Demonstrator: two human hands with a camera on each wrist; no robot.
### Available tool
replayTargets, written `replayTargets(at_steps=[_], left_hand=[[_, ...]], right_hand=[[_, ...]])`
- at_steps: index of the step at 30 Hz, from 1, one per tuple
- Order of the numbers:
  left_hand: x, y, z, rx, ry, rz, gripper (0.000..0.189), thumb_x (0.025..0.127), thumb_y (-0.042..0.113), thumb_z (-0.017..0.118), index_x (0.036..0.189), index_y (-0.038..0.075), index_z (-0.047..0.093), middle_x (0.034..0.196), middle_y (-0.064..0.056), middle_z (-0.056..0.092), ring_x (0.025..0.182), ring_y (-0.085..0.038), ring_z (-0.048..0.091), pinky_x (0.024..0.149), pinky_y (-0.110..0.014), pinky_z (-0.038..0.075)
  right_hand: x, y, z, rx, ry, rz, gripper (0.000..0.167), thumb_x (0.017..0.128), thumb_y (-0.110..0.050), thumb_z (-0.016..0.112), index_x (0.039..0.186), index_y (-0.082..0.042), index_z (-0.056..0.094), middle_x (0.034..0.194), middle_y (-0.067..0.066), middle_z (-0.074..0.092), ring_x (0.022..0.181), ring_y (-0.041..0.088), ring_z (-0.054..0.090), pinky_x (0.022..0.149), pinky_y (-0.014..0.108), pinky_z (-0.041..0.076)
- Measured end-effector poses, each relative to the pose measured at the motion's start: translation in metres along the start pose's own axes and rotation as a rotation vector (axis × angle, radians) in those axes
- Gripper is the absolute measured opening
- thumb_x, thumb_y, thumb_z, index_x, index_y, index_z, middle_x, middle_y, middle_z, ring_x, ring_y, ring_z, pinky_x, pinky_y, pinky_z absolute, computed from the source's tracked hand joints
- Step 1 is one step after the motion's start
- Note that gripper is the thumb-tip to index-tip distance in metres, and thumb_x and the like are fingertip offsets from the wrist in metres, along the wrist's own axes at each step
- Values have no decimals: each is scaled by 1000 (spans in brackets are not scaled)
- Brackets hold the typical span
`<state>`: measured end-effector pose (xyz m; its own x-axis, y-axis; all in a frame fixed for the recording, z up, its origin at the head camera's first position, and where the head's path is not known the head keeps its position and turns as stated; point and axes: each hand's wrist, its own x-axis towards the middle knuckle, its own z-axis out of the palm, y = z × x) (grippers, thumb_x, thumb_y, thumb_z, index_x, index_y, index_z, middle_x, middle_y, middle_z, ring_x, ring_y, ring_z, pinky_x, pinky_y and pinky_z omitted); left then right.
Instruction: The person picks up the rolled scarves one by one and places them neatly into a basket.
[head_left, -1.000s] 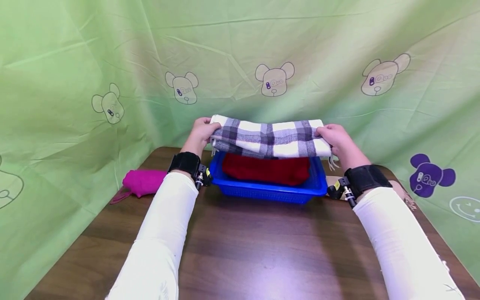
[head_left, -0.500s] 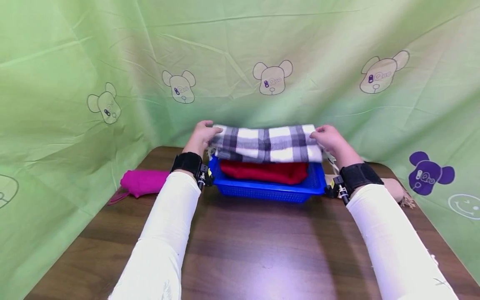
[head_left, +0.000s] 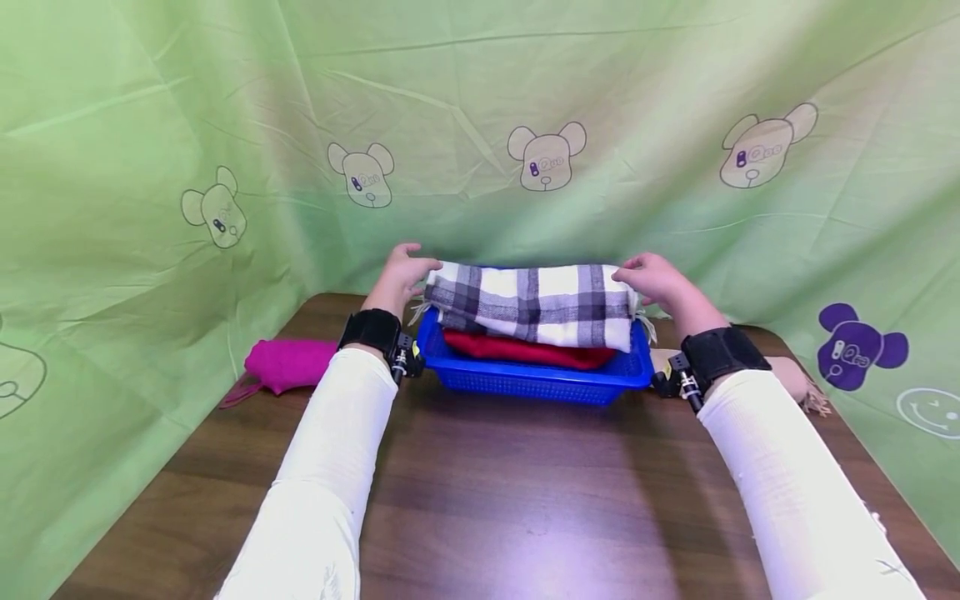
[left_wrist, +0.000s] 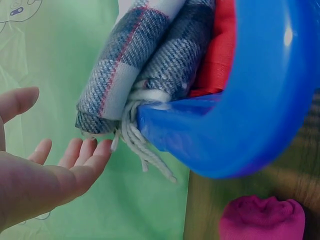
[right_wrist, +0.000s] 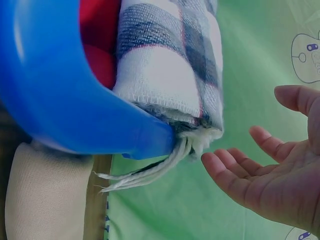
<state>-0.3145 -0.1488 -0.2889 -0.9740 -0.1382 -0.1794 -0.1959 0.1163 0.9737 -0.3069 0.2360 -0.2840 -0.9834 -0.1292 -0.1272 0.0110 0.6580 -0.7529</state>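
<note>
A folded black-and-white plaid scarf (head_left: 528,304) with fringed ends lies in the back of a blue plastic basket (head_left: 525,385), partly over a red folded cloth (head_left: 525,348). At the scarf's left end is my left hand (head_left: 401,273); in the left wrist view its fingers (left_wrist: 80,155) are spread and relaxed close under the rolled edge, gripping nothing. My right hand (head_left: 654,279) is by the other end. Its fingers (right_wrist: 235,170) extend loosely near the white fringe (right_wrist: 165,162) in the right wrist view, with a gap between thumb and scarf.
A magenta bundle (head_left: 291,364) with a cord lies on the wooden table (head_left: 510,475) left of the basket. To the right is a beige rolled scarf (head_left: 787,379) with fringe, partly behind the right wrist. Green printed curtain (head_left: 450,100) hangs close behind the table.
The plaid scarf has come down from above the basket onto the red cloth. Both hands have let go of its ends, and the right hand has shifted slightly inward.
</note>
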Motion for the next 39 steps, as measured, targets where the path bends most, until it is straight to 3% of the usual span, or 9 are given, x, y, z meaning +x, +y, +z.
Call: replayTargets(at_steps=[12,18,22,25,29,31,35,39], left_hand=[[-3,-3,0,-6,-30,-31,57,89,8,67,141,6,43,143,-12,43,127,-31,43,103,-42,41],[-5,-5,1,-8,-5,-11,45,90,5,64,133,1,53,139,-12,49,125,-29,46,104,-40,41],[-4,-6,1,-24,27,-10,42,90,3,63,131,-1,56,125,-9,57,108,-22,53,99,-36,45],[-3,-7,1,-32,53,-7,41,90,1,62,131,-3,57,121,-11,59,104,-22,55,96,-34,47],[-4,-9,-3,-38,70,-3,39,90,0,60,128,-5,58,119,-13,59,103,-23,57,93,-33,50],[-4,-9,-4,-40,70,-2,38,90,0,60,127,-5,58,111,-10,59,95,-21,57,91,-33,51],[-7,-10,-6,-44,60,2,37,90,0,60,127,-6,58,100,-7,58,84,-16,55,94,-34,49],[-12,-11,-4,-46,45,5,36,91,-1,59,126,-7,57,101,-7,58,86,-18,56,97,-37,49]], right_hand=[[-2,3,2,53,-19,22,64,102,-28,44,144,14,23,147,35,26,132,49,31,101,55,42],[-5,5,3,85,-14,30,63,102,-27,43,145,14,22,146,35,28,128,48,37,100,51,45],[-7,8,2,94,-17,24,61,102,-25,44,143,15,24,144,37,30,127,49,39,99,51,46],[-10,10,1,96,-11,12,57,102,-22,44,140,17,28,139,38,36,123,48,45,97,48,49],[-12,13,3,111,7,3,51,102,-19,44,136,17,33,133,37,41,112,42,53,90,40,54],[-13,14,3,119,17,5,50,102,-19,44,136,17,34,132,35,43,106,36,56,88,38,55],[-17,17,3,130,27,4,49,102,-18,44,135,17,34,130,33,44,97,27,58,88,39,54],[-21,21,2,137,26,-5,48,102,-18,43,133,18,35,128,32,44,92,22,58,89,41,53]])
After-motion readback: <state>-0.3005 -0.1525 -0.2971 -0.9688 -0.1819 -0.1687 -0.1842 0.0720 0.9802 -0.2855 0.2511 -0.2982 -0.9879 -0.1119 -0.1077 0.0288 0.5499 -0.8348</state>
